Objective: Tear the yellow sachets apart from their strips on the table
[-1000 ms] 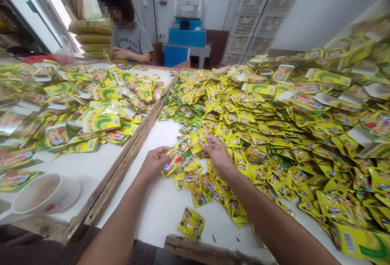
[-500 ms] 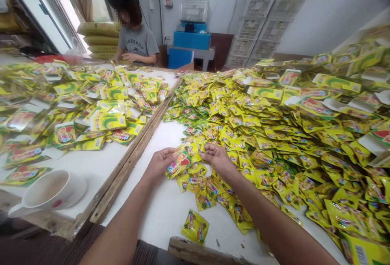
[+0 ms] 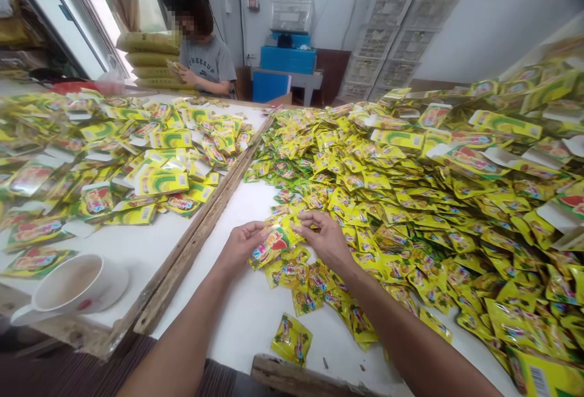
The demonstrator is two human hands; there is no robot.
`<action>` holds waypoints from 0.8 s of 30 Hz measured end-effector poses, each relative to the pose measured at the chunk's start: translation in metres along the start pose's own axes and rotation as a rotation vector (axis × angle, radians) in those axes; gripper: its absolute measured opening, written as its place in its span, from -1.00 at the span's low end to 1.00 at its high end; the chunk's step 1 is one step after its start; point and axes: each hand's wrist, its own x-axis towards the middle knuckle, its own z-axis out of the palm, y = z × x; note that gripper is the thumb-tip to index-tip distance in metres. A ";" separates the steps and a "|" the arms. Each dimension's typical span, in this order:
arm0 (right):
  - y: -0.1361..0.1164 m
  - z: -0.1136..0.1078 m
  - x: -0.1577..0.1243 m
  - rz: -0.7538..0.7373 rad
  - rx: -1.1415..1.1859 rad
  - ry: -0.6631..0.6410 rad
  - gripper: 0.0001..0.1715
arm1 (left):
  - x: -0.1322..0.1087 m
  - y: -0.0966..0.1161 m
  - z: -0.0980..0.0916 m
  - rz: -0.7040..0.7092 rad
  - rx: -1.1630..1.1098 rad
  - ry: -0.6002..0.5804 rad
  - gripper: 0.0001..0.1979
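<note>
My left hand (image 3: pixel 241 246) is closed round the left end of a small carton (image 3: pixel 270 246), yellow and green with a watermelon picture and bright lettering. At the carton's right end, the curled fingers of my right hand (image 3: pixel 323 238) pinch a yellow sachet (image 3: pixel 294 224), partly hidden by the fingers and the carton. Both hands are just above the white tabletop (image 3: pixel 237 211). Below them lie several loose yellow sachets (image 3: pixel 314 284), and one sachet (image 3: pixel 292 338) rests apart near the front edge.
A large heap of sachets (image 3: pixel 387 202) covers the right side, with cartons (image 3: pixel 474 157) on top. Left of a wooden divider (image 3: pixel 205 220) lie piled cartons (image 3: pixel 162 181) and a white cup (image 3: pixel 68 284). A co-worker (image 3: pixel 205 59) sits across the table, near stacked sacks (image 3: pixel 150 59).
My right hand's fingers have shifted slightly left and up against the carton's end. The left hand keeps its hold. The co-worker's hands have risen, holding something small.
</note>
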 end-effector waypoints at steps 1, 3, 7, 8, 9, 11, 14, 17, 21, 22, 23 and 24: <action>0.000 0.002 0.000 -0.033 -0.052 0.031 -0.67 | -0.001 0.001 0.001 0.001 -0.006 0.001 -0.58; 0.001 0.005 0.000 -0.075 -0.091 0.061 -0.77 | -0.001 0.001 0.002 -0.003 -0.009 0.002 -0.58; 0.006 0.011 -0.005 -0.073 0.045 -0.025 -0.78 | -0.001 0.001 0.005 -0.024 -0.013 0.017 -0.60; 0.006 0.011 -0.007 -0.055 0.089 -0.067 -0.77 | -0.001 0.001 0.006 -0.028 -0.020 0.019 -0.61; 0.005 0.011 -0.009 -0.040 0.126 -0.103 -0.76 | -0.001 0.001 0.006 -0.030 -0.028 0.018 -0.61; 0.002 0.012 -0.012 -0.015 0.167 -0.167 -0.74 | -0.001 0.002 0.008 -0.037 -0.044 0.013 -0.63; -0.007 0.017 -0.018 0.012 0.220 -0.290 -0.68 | -0.002 0.003 0.010 -0.046 -0.055 0.014 -0.62; -0.009 0.025 -0.022 0.061 0.263 -0.351 -0.62 | -0.004 0.002 0.010 -0.077 -0.043 -0.006 -0.58; -0.005 0.027 -0.022 0.105 0.246 -0.366 -0.57 | -0.005 -0.003 0.012 -0.143 -0.003 -0.104 -0.55; -0.005 0.025 -0.019 0.089 0.221 -0.393 -0.57 | -0.003 -0.002 0.011 -0.159 0.016 -0.115 -0.56; -0.007 0.021 -0.015 0.058 0.173 -0.407 -0.57 | 0.000 0.000 0.009 -0.162 0.051 -0.105 -0.58; -0.010 0.016 -0.009 0.012 0.098 -0.391 -0.58 | 0.003 0.005 0.006 -0.146 0.110 -0.066 -0.59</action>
